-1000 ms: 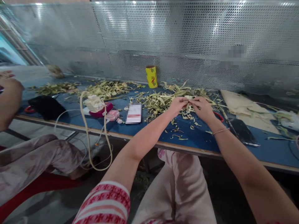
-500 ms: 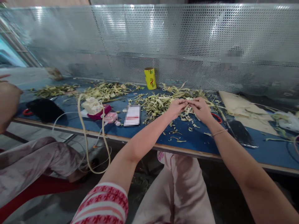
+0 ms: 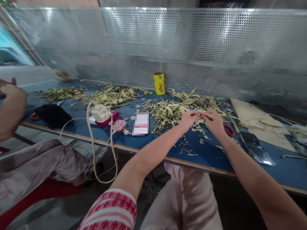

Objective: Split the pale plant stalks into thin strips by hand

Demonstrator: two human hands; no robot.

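Observation:
My left hand [image 3: 190, 118] and my right hand [image 3: 213, 120] meet fingertip to fingertip over the blue tabletop [image 3: 172, 150]. Both have their fingers pinched together; whatever lies between them is too small or hidden to make out. Just behind and to the left of them spreads a heap of pale green and dry yellowish plant strips [image 3: 165, 111]. Small pale scraps [image 3: 188, 153] are scattered in front of my hands. A red loop handle [image 3: 233, 131] lies close to my right wrist.
A yellow cylinder [image 3: 159, 84] stands by the perforated metal panel [image 3: 134, 38]. Left are a phone [image 3: 141, 123], a magenta pouch [image 3: 110, 120] and a cream hose loop [image 3: 92, 147]. Right lie a dark flat device [image 3: 255, 147] and cardboard [image 3: 254, 118]. Another person's hand [image 3: 14, 95] shows far left.
The whole view has shifted slightly, so things appear a little lower and further right. My hands stay pinched together by the heap. The other person's hand at left has changed pose.

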